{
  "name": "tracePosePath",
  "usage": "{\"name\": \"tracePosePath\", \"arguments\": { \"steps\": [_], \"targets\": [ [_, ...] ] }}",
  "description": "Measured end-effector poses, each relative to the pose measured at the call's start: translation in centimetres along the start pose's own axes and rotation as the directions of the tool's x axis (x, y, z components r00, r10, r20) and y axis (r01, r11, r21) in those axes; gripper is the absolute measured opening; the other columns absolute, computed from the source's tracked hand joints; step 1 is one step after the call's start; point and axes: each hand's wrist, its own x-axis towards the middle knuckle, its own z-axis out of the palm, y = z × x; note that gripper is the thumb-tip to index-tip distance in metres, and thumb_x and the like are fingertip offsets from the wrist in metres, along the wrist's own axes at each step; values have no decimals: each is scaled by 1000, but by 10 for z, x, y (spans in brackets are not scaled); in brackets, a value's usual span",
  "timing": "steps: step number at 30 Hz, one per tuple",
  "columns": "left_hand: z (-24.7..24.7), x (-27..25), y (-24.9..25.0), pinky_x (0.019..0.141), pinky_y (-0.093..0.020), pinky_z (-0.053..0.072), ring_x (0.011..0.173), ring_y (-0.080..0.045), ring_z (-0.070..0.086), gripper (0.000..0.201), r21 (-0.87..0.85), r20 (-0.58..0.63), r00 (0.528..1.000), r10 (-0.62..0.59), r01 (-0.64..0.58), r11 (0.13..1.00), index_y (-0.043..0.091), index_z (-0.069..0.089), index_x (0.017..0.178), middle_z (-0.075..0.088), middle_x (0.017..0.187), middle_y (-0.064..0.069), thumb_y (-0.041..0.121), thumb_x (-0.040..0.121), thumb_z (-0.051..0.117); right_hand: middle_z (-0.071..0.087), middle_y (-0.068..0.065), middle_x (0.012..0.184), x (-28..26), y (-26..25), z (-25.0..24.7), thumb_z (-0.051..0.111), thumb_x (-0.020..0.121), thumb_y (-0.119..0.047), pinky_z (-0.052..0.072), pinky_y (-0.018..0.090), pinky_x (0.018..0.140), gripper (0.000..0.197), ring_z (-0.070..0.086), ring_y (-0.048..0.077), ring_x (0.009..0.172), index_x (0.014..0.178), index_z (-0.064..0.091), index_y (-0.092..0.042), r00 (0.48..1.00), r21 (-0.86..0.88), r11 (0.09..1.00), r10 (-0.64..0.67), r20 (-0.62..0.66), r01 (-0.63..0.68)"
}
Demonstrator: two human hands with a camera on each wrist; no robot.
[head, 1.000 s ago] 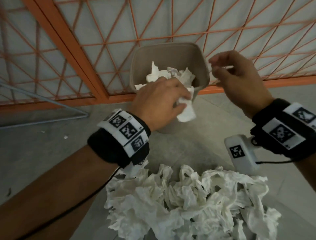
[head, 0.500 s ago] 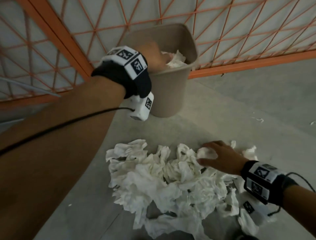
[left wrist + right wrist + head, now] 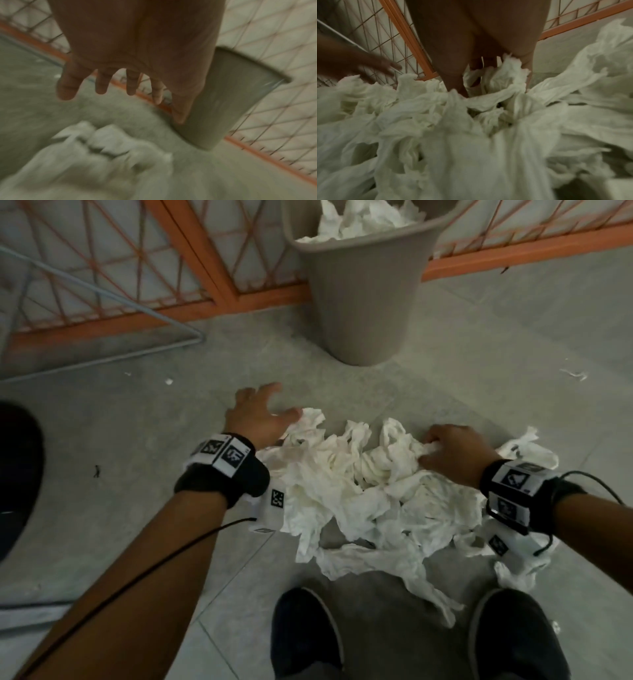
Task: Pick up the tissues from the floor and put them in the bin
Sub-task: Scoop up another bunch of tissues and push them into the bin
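Note:
A heap of crumpled white tissues (image 3: 370, 494) lies on the grey floor in front of my shoes. My left hand (image 3: 260, 414) hovers with spread fingers at the heap's left far corner, holding nothing; the left wrist view shows its fingers (image 3: 102, 83) straight above the tissues (image 3: 89, 162). My right hand (image 3: 448, 448) sits on the right side of the heap, its fingers curled into a bunch of tissues (image 3: 501, 81). The beige bin (image 3: 363, 292) stands against the fence, with white tissues (image 3: 363, 217) piled to its rim.
An orange wire-mesh fence (image 3: 191, 251) runs along the floor's far edge behind the bin. A grey metal frame (image 3: 102, 289) leans at the left. My two dark shoes (image 3: 305, 635) stand just before the heap. Small tissue scraps (image 3: 575, 374) dot the floor.
My left hand came out of the bin without its tissue and dropped down to the heap's left corner. My right hand stayed on the heap and closed its fingers on tissues.

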Motion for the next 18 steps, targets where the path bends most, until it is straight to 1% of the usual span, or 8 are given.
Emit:
{"name": "tracePosePath", "arguments": {
  "steps": [2, 4, 6, 8, 10, 12, 14, 18],
  "targets": [
    [25, 4, -13, 118, -47, 25, 145, -33, 25, 96, 42, 169, 979, -117, 112, 993, 41, 20, 147, 14, 160, -11, 75, 67, 61, 67, 17, 110, 2, -4, 1, 70, 76, -32, 39, 30, 74, 37, 59, 34, 102, 107, 62, -13, 1000, 51, 999, 8, 2, -9],
    [42, 5, -12, 114, -48, 31, 139, -35, 34, 107, 90, 209, 972, -107, 89, 992, 37, 19, 147, 26, 156, -9, 79, 58, 61, 67, 19, 105, 1, -6, -1, 67, 78, -25, 36, 29, 71, 31, 58, 33, 95, 103, 62, -8, 1000, 110, 994, 6, -13, -4],
    [51, 2, -6, 104, -41, 42, 124, -37, 50, 84, 115, 186, 981, -56, 35, 993, 30, 38, 139, 48, 140, -11, 61, 67, 69, 65, 20, 104, -1, -6, -3, 62, 81, -14, 34, 28, 72, 26, 58, 34, 96, 104, 61, -5, 998, 172, 985, 9, -55, 0],
    [55, 1, 0, 79, -30, 46, 105, -35, 63, 35, 92, 131, 991, 15, -27, 995, 20, 61, 106, 65, 108, -10, 35, 75, 72, 59, 17, 104, -1, -3, -5, 56, 80, -3, 32, 28, 74, 27, 57, 35, 100, 106, 59, -6, 995, 229, 973, -8, -104, 32],
    [50, 1, 7, 68, -27, 38, 94, -33, 65, 11, 20, 100, 993, 56, -58, 998, 17, 59, 77, 63, 85, -7, 20, 78, 69, 53, 10, 103, -2, -1, -8, 47, 78, 5, 33, 26, 77, 37, 55, 30, 98, 108, 59, -14, 992, 276, 958, -50, -112, 80],
    [42, 2, 18, 71, -26, 39, 95, -29, 63, 13, -87, 46, 996, 81, -77, 993, 9, 62, 91, 66, 97, -11, 19, 84, 64, 59, 8, 98, -4, 0, -12, 39, 78, 6, 41, 23, 70, 46, 57, 22, 82, 107, 62, -22, 992, 334, 938, -63, -106, 95],
    [31, 2, 32, 72, -22, 36, 92, -20, 56, 21, -178, -50, 992, 113, -121, 977, 7, 60, 107, 65, 112, -12, 15, 89, 56, 66, 7, 86, -5, -2, -18, 39, 81, -2, 47, 19, 57, 42, 59, 16, 65, 99, 65, -30, 997, 433, 900, -17, -78, 49],
    [6, -12, 59, 75, -17, 36, 94, -16, 56, 37, -216, -171, 948, 267, -300, 929, 17, 61, 116, 66, 115, -5, 3, 88, 42, 70, 0, 102, -1, -7, -22, 60, 80, -49, 53, 32, 83, 27, 66, 17, 87, 102, 65, -35, 998, 468, 881, 54, 43, -68]
  ]
}}
